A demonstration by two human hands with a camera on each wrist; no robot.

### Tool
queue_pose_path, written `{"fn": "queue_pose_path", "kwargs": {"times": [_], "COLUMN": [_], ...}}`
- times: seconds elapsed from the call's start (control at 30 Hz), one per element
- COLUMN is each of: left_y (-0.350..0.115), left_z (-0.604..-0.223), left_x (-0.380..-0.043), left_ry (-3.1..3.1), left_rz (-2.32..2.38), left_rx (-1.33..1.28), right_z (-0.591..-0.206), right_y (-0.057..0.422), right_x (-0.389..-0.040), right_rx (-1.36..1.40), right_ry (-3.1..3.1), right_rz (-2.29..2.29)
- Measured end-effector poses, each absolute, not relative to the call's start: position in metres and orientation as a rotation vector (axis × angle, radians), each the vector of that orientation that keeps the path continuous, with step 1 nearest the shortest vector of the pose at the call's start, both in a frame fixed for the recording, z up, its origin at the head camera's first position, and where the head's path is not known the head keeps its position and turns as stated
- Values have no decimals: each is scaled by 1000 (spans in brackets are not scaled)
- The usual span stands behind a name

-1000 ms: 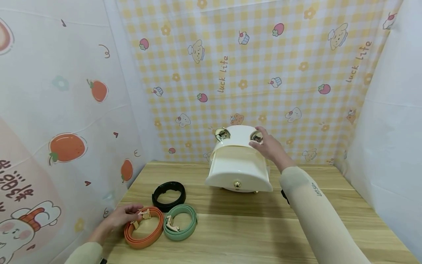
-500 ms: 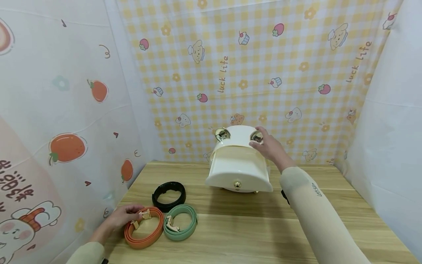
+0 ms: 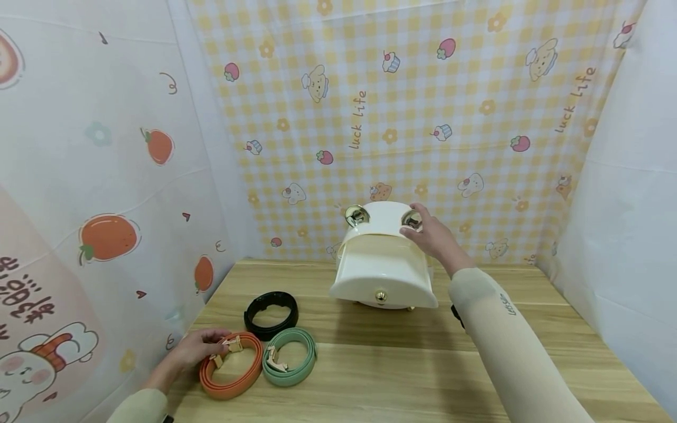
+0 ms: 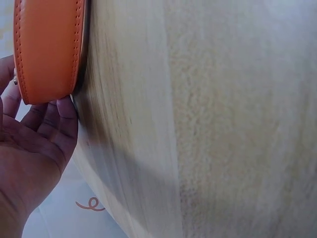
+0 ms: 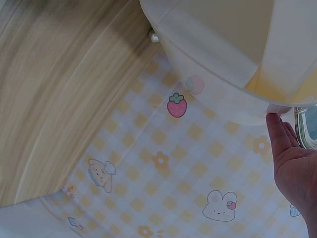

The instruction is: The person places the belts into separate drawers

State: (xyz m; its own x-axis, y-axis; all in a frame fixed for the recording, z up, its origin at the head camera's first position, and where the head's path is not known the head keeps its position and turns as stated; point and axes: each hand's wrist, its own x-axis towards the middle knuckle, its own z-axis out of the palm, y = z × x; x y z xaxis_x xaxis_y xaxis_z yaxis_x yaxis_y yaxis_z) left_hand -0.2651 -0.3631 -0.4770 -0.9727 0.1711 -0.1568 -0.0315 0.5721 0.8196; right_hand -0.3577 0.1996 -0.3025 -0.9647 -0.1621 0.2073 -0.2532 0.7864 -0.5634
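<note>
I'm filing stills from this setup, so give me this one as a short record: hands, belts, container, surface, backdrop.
Left hand: grips the orange belt near its gold buckle; left hand
Right hand: touches the white container beside its right gold fitting; right hand
Other belts: black belt, behind; green belt, right of the orange one
Belt form: all coiled, lying on the table
Container: front flap tilted outward, gold knob on it
Surface: wood-grain table
Backdrop: yellow-and-white checked cloth with printed figures
</note>
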Motion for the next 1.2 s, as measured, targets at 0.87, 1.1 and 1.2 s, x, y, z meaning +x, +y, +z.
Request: {"fn": "queue_pose_path", "kwargs": {"times": [0.87, 1.1, 1.2], "left_y": [-374, -364, -356], "left_z": [-464, -444, -434], "left_x": [-256, -264, -268], "left_ry": [2495, 2518, 2533], "left_rz": [1455, 1504, 1522], "left_rx": [109, 143, 183], "right_z": [-303, -302, -302], "right_y": [198, 200, 200], "right_x": [-358, -357, -357], "right_rx": [355, 364, 363], "right_ry": [-2822, -2822, -2822], "right_rz": [938, 931, 936]}}
